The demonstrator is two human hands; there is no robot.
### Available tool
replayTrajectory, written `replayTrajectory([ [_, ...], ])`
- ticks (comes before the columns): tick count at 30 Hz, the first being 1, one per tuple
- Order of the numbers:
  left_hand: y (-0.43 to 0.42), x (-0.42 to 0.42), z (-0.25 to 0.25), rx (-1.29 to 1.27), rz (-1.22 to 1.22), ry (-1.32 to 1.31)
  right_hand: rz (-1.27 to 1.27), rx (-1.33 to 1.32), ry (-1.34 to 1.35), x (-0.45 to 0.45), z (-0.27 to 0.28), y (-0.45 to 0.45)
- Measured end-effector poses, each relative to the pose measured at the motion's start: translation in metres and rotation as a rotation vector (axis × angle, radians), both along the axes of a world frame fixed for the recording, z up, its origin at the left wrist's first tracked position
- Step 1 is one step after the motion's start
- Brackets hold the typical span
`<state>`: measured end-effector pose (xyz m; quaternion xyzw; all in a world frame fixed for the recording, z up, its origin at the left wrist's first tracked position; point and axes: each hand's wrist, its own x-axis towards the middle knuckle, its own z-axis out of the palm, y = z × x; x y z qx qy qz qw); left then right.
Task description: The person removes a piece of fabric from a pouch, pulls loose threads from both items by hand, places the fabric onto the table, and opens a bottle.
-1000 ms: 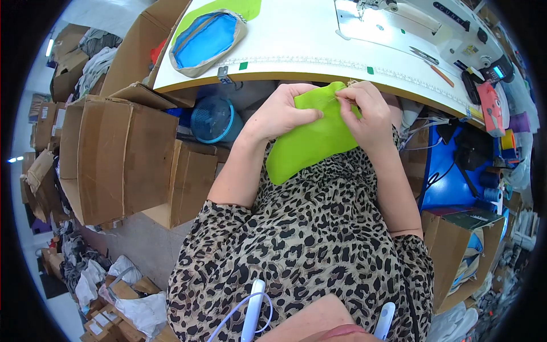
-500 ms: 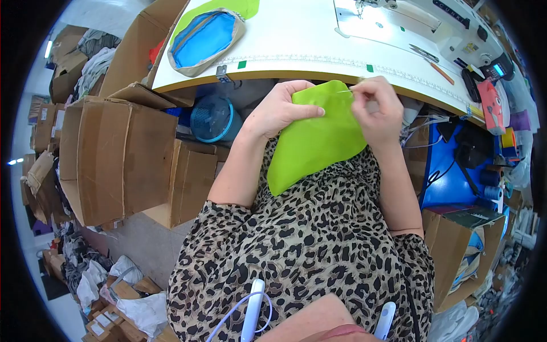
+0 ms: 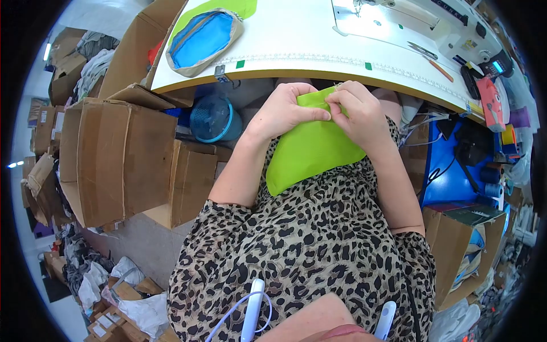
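Observation:
A bright green fabric piece (image 3: pixel 313 149) hangs over my lap, just below the table's front edge. My left hand (image 3: pixel 289 111) grips its upper left part, with the thumb lying on top and the other fingers behind. At its upper right edge, the fingertips of my right hand (image 3: pixel 356 111) are pinched together against the fabric, and a bit of pale thread shows above them. Whatever else is between those fingertips is too small to make out.
The white table (image 3: pixel 273 45) carries a blue-lined pouch (image 3: pixel 203 41), a sewing machine (image 3: pixel 456 28), snips (image 3: pixel 423 50) and an orange-handled tool (image 3: pixel 441 70). Cardboard boxes (image 3: pixel 125 159) stand at the left; a blue basket (image 3: pixel 215 118) is under the table.
My right hand moved away from the fabric with a thin light strand, then came back to its upper edge. My left hand kept its hold while the fabric shifted slightly.

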<state>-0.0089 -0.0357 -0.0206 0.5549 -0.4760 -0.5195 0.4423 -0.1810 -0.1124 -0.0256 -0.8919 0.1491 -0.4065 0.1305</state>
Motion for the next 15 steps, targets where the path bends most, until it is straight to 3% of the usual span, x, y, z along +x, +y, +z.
replayTrajectory([
  [3, -0.001, -0.001, -0.001, -0.011, 0.008, 0.031, -0.025, 0.048, -0.124, 0.002, -0.007, -0.003],
  [5, 0.0, 0.001, 0.003, -0.024, -0.028, 0.162, -0.061, 0.3, -0.253, -0.004, -0.006, -0.003],
  [7, 0.002, 0.005, 0.003, 0.004, 0.006, 0.195, -0.093, 0.318, -0.275, -0.015, -0.002, -0.008],
  [9, 0.002, 0.014, 0.002, 0.034, 0.026, 0.294, -0.018, 0.727, -0.563, -0.026, -0.006, -0.015],
  [12, 0.003, 0.025, 0.003, 0.037, 0.032, 0.444, -0.011, 0.962, -0.533, -0.044, -0.003, -0.02],
  [15, 0.0, 0.026, -0.002, 0.057, 0.106, 0.438, 0.063, 0.974, -0.493, -0.042, -0.004, -0.014],
])
